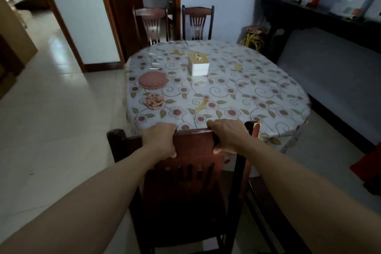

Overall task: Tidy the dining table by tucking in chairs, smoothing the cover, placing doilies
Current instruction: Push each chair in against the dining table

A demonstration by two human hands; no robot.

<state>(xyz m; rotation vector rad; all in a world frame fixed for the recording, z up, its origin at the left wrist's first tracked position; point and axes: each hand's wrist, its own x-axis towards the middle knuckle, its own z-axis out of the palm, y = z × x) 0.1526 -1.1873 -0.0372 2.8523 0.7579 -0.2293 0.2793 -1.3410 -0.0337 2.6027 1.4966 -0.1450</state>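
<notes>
- Our left hand (159, 140) and right hand (226, 137) both clasp the top rail of the dark wooden chair (193, 144), nearest us.
- The chair back meets the near edge of the flowered table cover (237, 88); open tiled floor (61, 119) lies left.

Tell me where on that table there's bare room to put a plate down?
The whole right half of the floral cover, right of the tissue box, is bare, as is the near middle strip ahead of the chair back. The left edge is crowded: the doily stack and a fabric flower sit there.
</notes>
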